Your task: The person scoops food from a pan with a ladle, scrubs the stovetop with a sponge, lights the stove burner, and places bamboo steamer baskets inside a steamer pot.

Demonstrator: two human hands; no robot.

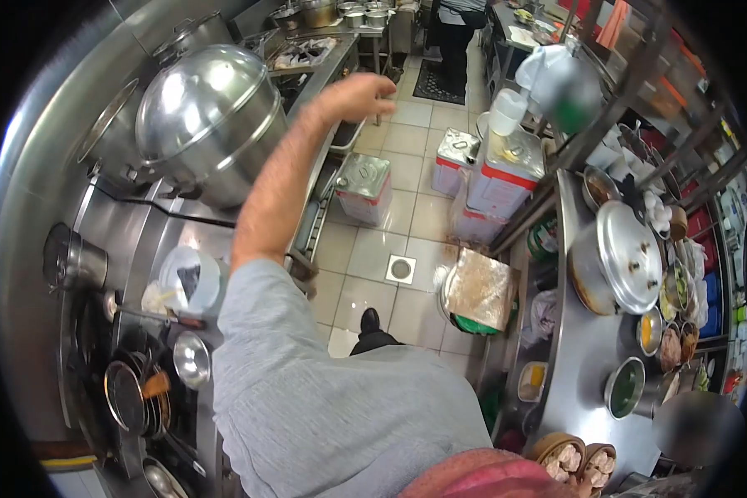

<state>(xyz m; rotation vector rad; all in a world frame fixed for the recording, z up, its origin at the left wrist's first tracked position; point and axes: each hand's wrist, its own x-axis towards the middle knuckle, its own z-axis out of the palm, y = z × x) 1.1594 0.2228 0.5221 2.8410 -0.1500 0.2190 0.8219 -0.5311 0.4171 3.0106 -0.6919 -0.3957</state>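
Observation:
My left arm reaches forward past the big domed steel steamer [212, 124]. At its end my left hand [357, 95] hangs in the air above the floor, fingers loosely stretched and a little apart, holding nothing. At the bottom right edge are two round bamboo steamer baskets [548, 448] with pale, pleated dumplings [566, 461] in them. Part of my right hand [591, 480] shows between these baskets, its fingers against them; most of it is cut off by the frame.
Along the left runs a steel cooking line with pans [129, 398] and a ladle [145, 311]. Metal tins [363, 187] stand on the tiled floor. A foil-covered container [481, 290] sits beside the right counter, which bears a lidded pot [618, 257]. Another person [455, 41] stands far ahead.

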